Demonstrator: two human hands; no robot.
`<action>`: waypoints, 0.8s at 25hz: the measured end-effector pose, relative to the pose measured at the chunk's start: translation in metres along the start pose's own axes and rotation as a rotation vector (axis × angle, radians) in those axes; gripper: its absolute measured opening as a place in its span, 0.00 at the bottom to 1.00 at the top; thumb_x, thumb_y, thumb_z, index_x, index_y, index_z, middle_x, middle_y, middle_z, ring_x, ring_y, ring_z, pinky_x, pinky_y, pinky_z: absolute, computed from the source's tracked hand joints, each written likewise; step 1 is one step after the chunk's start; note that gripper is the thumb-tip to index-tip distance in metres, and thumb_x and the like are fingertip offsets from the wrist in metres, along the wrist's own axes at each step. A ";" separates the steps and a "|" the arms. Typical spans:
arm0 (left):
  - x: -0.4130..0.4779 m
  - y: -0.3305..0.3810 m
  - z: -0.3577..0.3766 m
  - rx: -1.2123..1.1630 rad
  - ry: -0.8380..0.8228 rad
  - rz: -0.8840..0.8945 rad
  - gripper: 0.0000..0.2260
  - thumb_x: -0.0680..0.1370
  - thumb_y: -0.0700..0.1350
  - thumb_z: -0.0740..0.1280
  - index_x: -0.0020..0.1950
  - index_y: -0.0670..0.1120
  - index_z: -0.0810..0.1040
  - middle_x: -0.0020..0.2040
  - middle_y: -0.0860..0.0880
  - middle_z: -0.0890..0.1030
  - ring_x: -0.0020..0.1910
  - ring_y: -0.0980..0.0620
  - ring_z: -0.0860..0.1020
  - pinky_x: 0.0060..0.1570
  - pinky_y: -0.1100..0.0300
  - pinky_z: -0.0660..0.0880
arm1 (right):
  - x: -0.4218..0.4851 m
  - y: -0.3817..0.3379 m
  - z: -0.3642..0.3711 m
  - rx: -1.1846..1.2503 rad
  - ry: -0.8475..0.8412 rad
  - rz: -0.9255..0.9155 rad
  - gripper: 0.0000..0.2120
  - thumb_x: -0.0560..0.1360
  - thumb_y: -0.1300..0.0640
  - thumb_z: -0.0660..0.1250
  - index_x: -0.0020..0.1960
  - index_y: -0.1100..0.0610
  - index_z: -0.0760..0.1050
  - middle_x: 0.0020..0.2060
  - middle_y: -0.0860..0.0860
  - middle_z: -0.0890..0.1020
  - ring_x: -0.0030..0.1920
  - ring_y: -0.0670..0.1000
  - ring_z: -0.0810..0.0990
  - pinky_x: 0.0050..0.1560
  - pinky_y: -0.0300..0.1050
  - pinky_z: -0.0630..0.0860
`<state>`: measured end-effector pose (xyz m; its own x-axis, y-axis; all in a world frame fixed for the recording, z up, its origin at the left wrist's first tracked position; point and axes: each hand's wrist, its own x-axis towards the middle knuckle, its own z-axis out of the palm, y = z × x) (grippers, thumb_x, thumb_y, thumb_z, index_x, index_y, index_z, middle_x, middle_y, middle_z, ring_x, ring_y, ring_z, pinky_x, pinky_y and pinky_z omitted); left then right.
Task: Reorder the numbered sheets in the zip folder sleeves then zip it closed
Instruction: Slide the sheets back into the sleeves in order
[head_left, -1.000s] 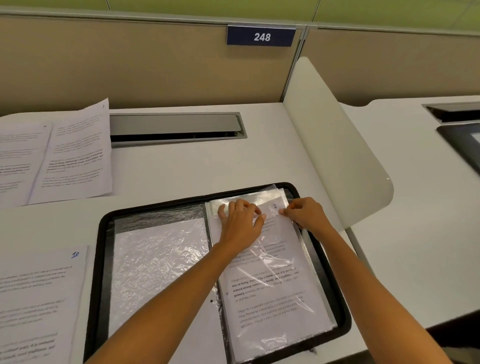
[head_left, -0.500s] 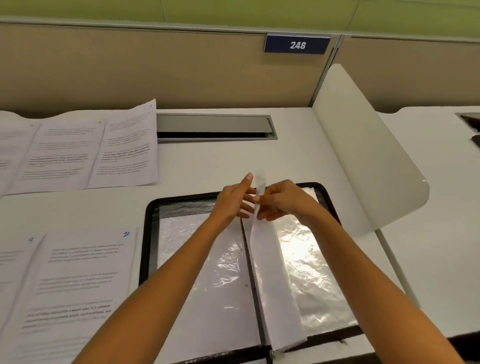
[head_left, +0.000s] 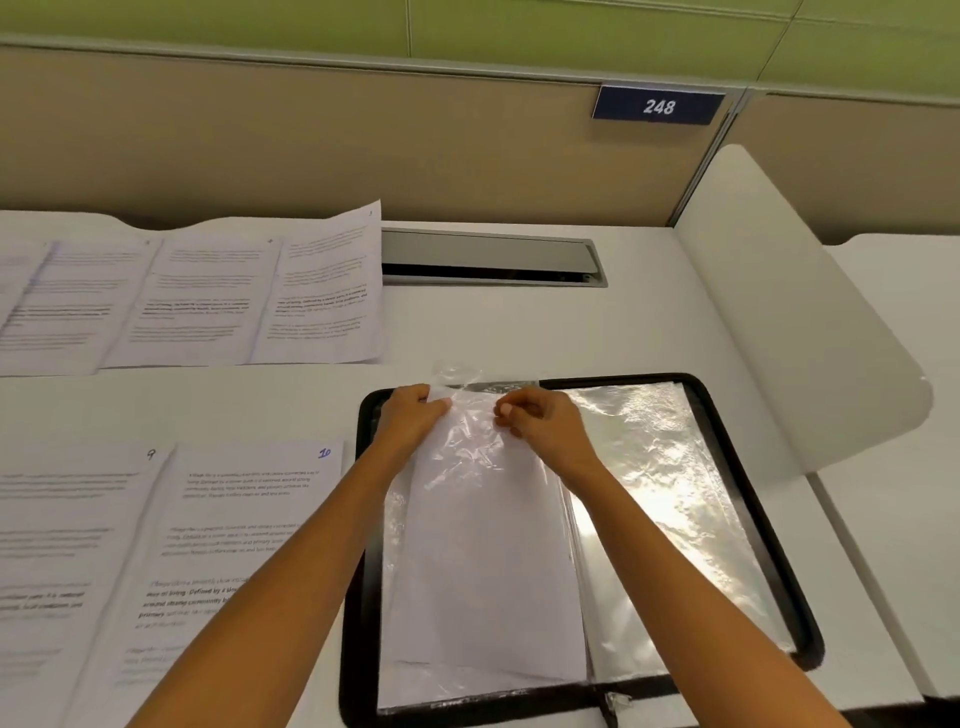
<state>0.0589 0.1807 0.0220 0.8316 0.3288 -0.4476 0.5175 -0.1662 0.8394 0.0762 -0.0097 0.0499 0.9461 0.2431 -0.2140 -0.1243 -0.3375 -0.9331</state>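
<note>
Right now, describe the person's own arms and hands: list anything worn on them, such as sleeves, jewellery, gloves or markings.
Both arms are bare as far as the head view shows. The left forearm and right forearm carry no sleeve, watch or band. The left hand and right hand are ungloved, with no ring showing. No markings are visible on either. The upper arms lie outside the picture.

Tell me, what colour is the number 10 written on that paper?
Blue. The handwritten 10 shows best in the head view.
</note>
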 end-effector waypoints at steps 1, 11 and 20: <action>0.000 -0.004 -0.004 0.034 0.007 -0.021 0.06 0.74 0.47 0.70 0.42 0.44 0.79 0.43 0.44 0.83 0.43 0.46 0.81 0.49 0.47 0.79 | -0.001 0.009 -0.005 -0.096 0.080 -0.018 0.06 0.76 0.62 0.66 0.49 0.57 0.82 0.43 0.52 0.86 0.46 0.49 0.84 0.53 0.43 0.79; -0.007 -0.036 -0.025 0.484 0.116 0.053 0.10 0.76 0.44 0.64 0.58 0.49 0.76 0.47 0.48 0.78 0.44 0.47 0.75 0.42 0.58 0.70 | -0.037 0.084 0.038 -0.917 -0.013 -0.124 0.33 0.79 0.41 0.42 0.78 0.57 0.55 0.78 0.53 0.51 0.79 0.53 0.47 0.77 0.50 0.43; -0.017 -0.032 -0.001 0.861 0.333 0.391 0.28 0.76 0.44 0.66 0.75 0.46 0.62 0.68 0.43 0.70 0.67 0.43 0.66 0.63 0.48 0.66 | -0.061 0.085 0.100 -0.911 -0.063 -0.240 0.31 0.82 0.39 0.42 0.79 0.54 0.45 0.78 0.50 0.42 0.77 0.49 0.36 0.75 0.51 0.36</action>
<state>0.0286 0.1816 0.0033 0.9437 0.3293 0.0319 0.2995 -0.8913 0.3405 -0.0225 0.0376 -0.0457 0.8949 0.4380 -0.0855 0.3784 -0.8464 -0.3748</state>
